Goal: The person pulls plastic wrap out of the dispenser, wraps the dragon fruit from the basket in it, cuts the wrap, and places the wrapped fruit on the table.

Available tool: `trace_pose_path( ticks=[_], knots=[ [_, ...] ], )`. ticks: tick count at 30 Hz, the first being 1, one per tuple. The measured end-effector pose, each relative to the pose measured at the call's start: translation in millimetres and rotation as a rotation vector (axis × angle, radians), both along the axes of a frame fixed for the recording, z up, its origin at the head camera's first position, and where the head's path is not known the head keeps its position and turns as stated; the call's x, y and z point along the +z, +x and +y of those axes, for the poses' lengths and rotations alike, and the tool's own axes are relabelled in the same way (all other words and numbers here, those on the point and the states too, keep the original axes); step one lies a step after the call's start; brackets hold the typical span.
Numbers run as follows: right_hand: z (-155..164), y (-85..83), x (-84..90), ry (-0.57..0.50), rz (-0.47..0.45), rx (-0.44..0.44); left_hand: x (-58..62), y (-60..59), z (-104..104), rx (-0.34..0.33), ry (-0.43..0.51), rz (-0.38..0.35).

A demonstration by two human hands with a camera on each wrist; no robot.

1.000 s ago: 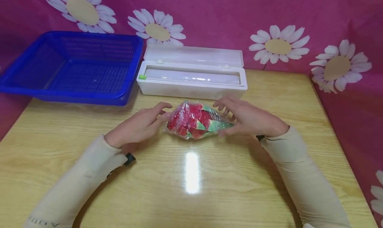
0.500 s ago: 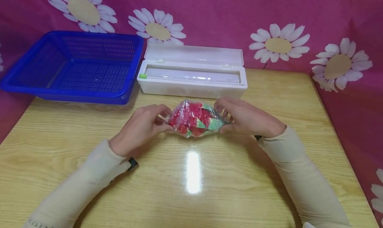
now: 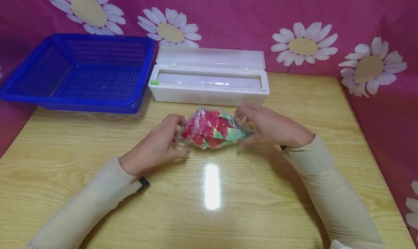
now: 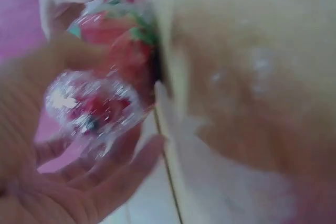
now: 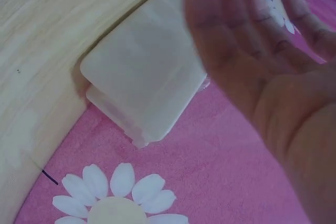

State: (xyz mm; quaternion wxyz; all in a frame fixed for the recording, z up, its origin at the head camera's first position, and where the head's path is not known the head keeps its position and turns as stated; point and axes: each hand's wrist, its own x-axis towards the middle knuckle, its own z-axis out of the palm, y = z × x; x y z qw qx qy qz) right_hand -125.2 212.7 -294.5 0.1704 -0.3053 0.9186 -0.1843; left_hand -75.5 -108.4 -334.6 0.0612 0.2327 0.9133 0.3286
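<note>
A bundle of red pieces with green parts, strawberry-like in the left wrist view, lies on the table in crinkled clear cling film [image 3: 212, 131]. At its left end is my left hand [image 3: 153, 143], the thumb apart from the bundle and the fingers near the loose film. The left wrist view shows the wrapped bundle [image 4: 118, 51] between that hand's spread thumb and fingers. Around the right end my right hand [image 3: 272, 127] is loosely bent, its thumb near the film's tail. In the right wrist view its fingers [image 5: 236, 30] look extended, with film just past them.
Behind the bundle stands a white cling film dispenser box [image 3: 209, 95], lid raised, with a roll inside and a green slider [image 3: 155, 82] at the left. A blue plastic basket [image 3: 88, 105] sits at the back left. Pink flowered cloth [image 3: 235, 16] covers the wall behind the wooden table [image 3: 261, 198].
My left hand comes in to the bundle's left end, then its thumb spreads away toward the table's front. My right hand closes slightly on the right end, then loosens. The bundle stays nearly in place.
</note>
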Motion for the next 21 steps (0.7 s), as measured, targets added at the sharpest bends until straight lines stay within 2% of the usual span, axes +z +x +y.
trace_pose_path(
  ticks=[4, 11, 16, 21],
  knots=[
    [0.0, -0.2, -3.6, 0.034, -0.011, -0.004, -3.5, 2.2, 2.7, -0.013, -0.037, 0.131],
    [0.4, -2.8, -2.0, 0.035, -0.056, -0.031, 1.7, 7.4, 1.1, -0.018, -0.076, 0.311],
    [1.1, -2.8, 1.7, 0.033, -0.054, -0.022, 1.8, 6.3, 0.9, -0.012, -0.091, 0.385],
    [8.4, -3.8, 6.8, -0.038, -0.112, -0.004, 4.7, 4.0, 0.7, -0.009, -0.081, 0.383]
  ],
)
